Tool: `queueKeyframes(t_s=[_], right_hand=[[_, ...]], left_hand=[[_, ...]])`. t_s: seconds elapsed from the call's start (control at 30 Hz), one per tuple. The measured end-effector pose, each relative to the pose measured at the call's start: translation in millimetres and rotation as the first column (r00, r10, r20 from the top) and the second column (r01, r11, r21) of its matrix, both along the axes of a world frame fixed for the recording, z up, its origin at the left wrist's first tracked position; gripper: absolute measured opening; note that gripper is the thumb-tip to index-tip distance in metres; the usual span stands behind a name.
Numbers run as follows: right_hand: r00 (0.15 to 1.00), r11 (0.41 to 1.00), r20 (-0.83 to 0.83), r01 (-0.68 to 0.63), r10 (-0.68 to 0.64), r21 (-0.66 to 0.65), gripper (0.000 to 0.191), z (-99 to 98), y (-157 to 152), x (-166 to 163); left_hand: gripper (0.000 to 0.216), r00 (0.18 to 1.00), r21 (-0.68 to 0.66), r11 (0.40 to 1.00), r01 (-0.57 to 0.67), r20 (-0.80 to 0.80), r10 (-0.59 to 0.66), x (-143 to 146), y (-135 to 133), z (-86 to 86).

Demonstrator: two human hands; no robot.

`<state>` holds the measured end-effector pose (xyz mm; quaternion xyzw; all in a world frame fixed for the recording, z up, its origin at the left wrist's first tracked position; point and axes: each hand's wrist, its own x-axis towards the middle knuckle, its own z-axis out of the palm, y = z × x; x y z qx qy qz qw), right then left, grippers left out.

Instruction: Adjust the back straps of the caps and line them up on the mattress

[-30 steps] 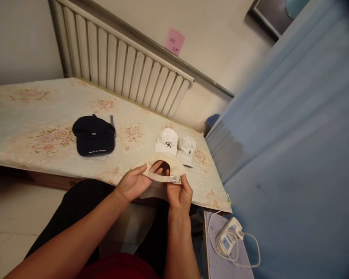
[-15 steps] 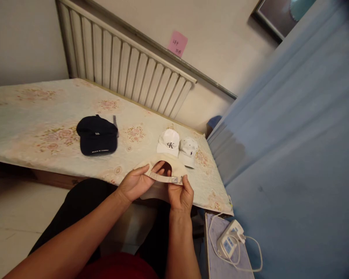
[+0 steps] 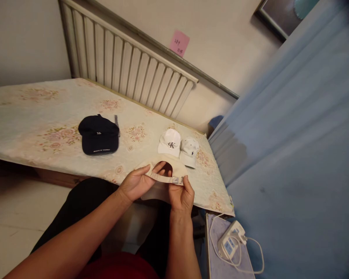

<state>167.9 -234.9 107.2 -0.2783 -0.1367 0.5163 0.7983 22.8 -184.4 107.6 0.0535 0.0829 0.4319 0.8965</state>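
Note:
Between both hands I hold a cream baseball cap (image 3: 178,166), its back opening and strap facing me. My left hand (image 3: 137,183) pinches the strap's left end, thumb on top and fingers reaching inside the opening. At the strap's right end, beside a metal buckle (image 3: 176,180), my right hand (image 3: 180,195) grips the cap with thumb and fingers. The brim hangs below, partly behind my hands. Just beyond lie a white cap with black letters (image 3: 169,142) and another white cap with a small dark logo (image 3: 189,151). A black cap (image 3: 99,135) rests farther left.
A flowered cover (image 3: 61,104) spreads over the bed, with a radiator (image 3: 128,62) behind it. On the right hangs a blue curtain (image 3: 293,135). A low stand (image 3: 213,259) carries a white power strip (image 3: 231,240) with a looped cable.
The whole view has shifted very slightly. My hands keep the same hold on the cream cap, and the other caps stay where they were.

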Motion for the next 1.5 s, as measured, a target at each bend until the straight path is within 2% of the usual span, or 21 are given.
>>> queueKeyframes(t_s=[0.3, 0.47, 0.67, 1.03, 1.3, 1.5], right_hand=[[0.999, 1.0, -0.032, -0.002, 0.002, 0.001, 0.035, -3.6, 0, 2], [1.0, 1.0, 0.007, 0.0, 0.0, 0.017, 0.034, -6.1, 1, 5], [1.0, 1.0, -0.019, 0.011, -0.011, 0.008, 0.034, -8.2, 2, 8], [0.998, 1.0, -0.053, 0.013, -0.014, -0.022, 0.035, -9.7, 5, 14], [0.999, 1.0, -0.042, -0.012, 0.011, -0.022, 0.037, -14.4, 10, 19], [0.998, 1.0, -0.063, -0.011, 0.009, -0.025, 0.036, -13.4, 10, 15]], left_hand=[[0.051, 0.999, -0.021, 0.999, -0.033, -0.023, 0.033, 2, 0, -2.0], [0.054, 1.0, -0.033, 0.999, -0.02, -0.021, 0.02, 4, 0, -2.3], [0.054, 1.0, -0.016, 1.0, 0.004, -0.008, -0.005, 7, 2, -5.0], [0.056, 0.999, -0.064, 0.998, 0.001, -0.053, -0.004, 14, 5, -2.0], [0.063, 0.999, -0.051, 0.998, 0.026, -0.024, -0.027, 18, 10, -5.5], [0.059, 0.999, -0.017, 0.999, 0.045, 0.007, -0.045, 17, 8, -6.0]])
